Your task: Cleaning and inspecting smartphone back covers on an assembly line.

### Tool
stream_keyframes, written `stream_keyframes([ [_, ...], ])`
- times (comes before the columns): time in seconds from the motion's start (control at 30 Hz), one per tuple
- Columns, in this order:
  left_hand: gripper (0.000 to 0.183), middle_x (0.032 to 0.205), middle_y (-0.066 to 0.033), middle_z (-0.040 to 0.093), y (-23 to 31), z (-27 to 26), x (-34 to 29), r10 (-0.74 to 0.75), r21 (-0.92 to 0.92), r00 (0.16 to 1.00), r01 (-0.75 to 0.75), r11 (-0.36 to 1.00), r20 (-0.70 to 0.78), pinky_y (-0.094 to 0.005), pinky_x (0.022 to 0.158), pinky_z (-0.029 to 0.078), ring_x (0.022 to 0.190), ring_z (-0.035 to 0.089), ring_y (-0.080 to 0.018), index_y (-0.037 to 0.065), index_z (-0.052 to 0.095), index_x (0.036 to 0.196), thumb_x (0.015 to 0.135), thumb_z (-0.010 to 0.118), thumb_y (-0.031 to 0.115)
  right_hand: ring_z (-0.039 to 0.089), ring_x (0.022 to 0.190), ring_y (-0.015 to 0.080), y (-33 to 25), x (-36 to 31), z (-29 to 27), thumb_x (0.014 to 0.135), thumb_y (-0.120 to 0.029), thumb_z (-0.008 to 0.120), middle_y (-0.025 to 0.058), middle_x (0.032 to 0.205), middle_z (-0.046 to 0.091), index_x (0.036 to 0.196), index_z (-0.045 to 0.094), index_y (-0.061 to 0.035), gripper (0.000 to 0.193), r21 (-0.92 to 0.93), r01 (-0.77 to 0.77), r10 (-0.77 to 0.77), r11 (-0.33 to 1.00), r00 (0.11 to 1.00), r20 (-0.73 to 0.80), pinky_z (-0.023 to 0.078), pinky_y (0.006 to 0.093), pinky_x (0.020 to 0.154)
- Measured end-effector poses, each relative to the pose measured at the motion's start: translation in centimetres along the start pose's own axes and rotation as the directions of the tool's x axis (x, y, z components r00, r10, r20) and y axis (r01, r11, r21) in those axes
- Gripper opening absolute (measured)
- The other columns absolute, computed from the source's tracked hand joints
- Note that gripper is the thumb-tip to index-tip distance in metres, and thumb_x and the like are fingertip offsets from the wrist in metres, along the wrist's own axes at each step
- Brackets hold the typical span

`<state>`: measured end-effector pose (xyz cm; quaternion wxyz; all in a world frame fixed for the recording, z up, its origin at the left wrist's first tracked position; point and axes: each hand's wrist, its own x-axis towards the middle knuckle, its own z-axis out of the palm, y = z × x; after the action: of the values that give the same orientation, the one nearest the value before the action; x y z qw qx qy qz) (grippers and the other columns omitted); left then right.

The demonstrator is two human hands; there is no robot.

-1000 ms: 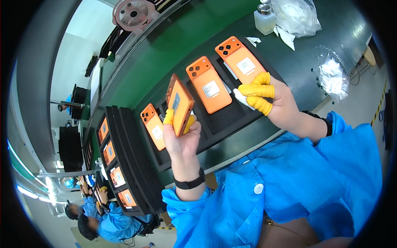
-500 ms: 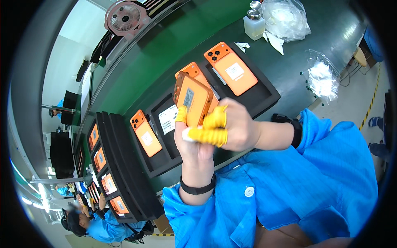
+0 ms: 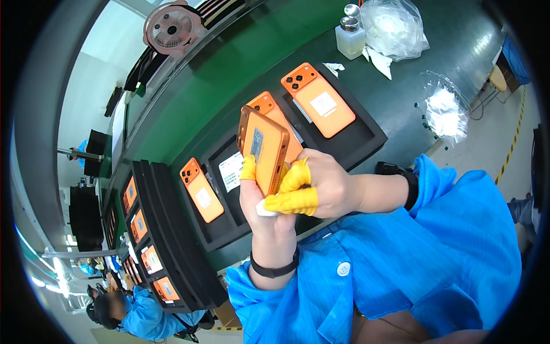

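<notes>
My left hand (image 3: 256,200), a yellow finger cot on its thumb, is closed round an orange phone (image 3: 267,152) that it holds up at a tilt, a grey label on the face toward me. Beside the phone's lower edge, my right hand (image 3: 332,184), with yellow cots on its fingers, pinches a small white wipe (image 3: 266,208). Below them lies a black foam tray (image 3: 366,144). In it rest an orange phone at the right (image 3: 322,104), another at the left (image 3: 201,190), and a third (image 3: 264,103) partly hidden behind the held one.
A stack of black trays (image 3: 177,241) with orange phones stands at the left. Farther back are a pump bottle (image 3: 350,41), a clear plastic bag (image 3: 395,28) and crumpled white wipes (image 3: 378,62). Clear film pieces (image 3: 446,114) lie at the right edge. A co-worker (image 3: 146,312) sits at lower left.
The held phone has turned slightly, its lower edge showing more. My right hand has shifted a little lower with the wipe. My left hand keeps its hold.
</notes>
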<state>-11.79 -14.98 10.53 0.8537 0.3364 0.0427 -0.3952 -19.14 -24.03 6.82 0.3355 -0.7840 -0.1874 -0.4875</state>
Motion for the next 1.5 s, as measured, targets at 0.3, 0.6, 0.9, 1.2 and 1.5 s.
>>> stream_keyframes([
  [0.3, 0.023, 0.072, -0.0039, 0.05, 1.6, -1.0, 0.5, -0.061, -0.184, 0.994, 0.076, 0.98, 0.088, -0.018, 0.044, 0.036, 0.062, 0.038, -0.0113, 0.001, 0.056, 0.096, 0.085, 0.045, 0.018, 0.054, 0.082, 0.0091, 0.5, -1.4, -3.0, 0.086, -0.018, 0.053, 0.0039, 0.096, 0.058, 0.108, 0.055, 0.0017, 0.03, 0.915, -0.378, 0.739, 0.143, 0.656, 0.156, 0.043, 0.0217, 0.075],
  [0.6, 0.022, 0.073, -0.0032, 0.05, 2.0, -1.4, 0.8, -0.079, -0.183, 0.991, 0.097, 0.978, 0.103, -0.0177, 0.044, 0.035, 0.062, 0.038, -0.0107, 0.002, 0.056, 0.095, 0.085, 0.045, 0.019, 0.054, 0.09, 0.0126, 1.1, -2.0, -3.2, 0.087, -0.019, 0.05, 0.0049, 0.097, 0.057, 0.113, 0.05, 0.0006, 0.033, 0.931, -0.25, 0.69, -0.266, 0.625, 0.365, 0.043, 0.0264, 0.081],
  [0.9, 0.026, 0.074, -0.0037, 0.052, 3.0, -2.7, 1.5, -0.048, -0.104, 0.993, 0.06, 0.993, 0.111, -0.0183, 0.046, 0.037, 0.063, 0.039, -0.0113, 0.002, 0.055, 0.097, 0.087, 0.042, 0.022, 0.053, 0.08, 0.0128, 0.5, -2.4, -3.0, 0.087, -0.016, 0.048, 0.0034, 0.088, 0.056, 0.112, 0.05, 0.0005, 0.029, 0.884, -0.272, 0.682, -0.379, 0.564, 0.466, 0.042, 0.0262, 0.074],
  [1.2, 0.025, 0.094, -0.0065, 0.06, 10.6, -10.6, 5.5, 0.346, 0.954, 0.937, -0.147, 0.262, 0.05, -0.0231, 0.073, 0.043, 0.087, 0.055, -0.0123, -0.001, 0.054, 0.106, 0.089, 0.045, 0.016, 0.053, 0.078, 0.0172, -1.0, -5.2, -4.8, 0.076, -0.005, 0.061, 0.0082, 0.08, 0.055, 0.099, 0.063, -0.0041, 0.023, 0.296, -0.803, 0.768, 0.517, 0.588, 0.252, 0.041, 0.0245, 0.068],
  [1.5, 0.024, 0.077, -0.0084, 0.057, 9.3, -13.5, 7.7, 0.32, 0.942, 0.906, -0.188, -0.279, 0.276, -0.0325, 0.059, 0.041, 0.071, 0.054, -0.0168, -0.002, 0.056, 0.089, 0.087, 0.045, 0.019, 0.054, 0.062, 0.0172, 1.0, -8.6, -2.8, 0.071, -0.019, 0.065, 0.0011, 0.074, 0.057, 0.088, 0.066, -0.0172, 0.017, -0.338, -0.314, 0.354, 0.887, 0.933, 0.065, 0.042, 0.0299, 0.054],
])
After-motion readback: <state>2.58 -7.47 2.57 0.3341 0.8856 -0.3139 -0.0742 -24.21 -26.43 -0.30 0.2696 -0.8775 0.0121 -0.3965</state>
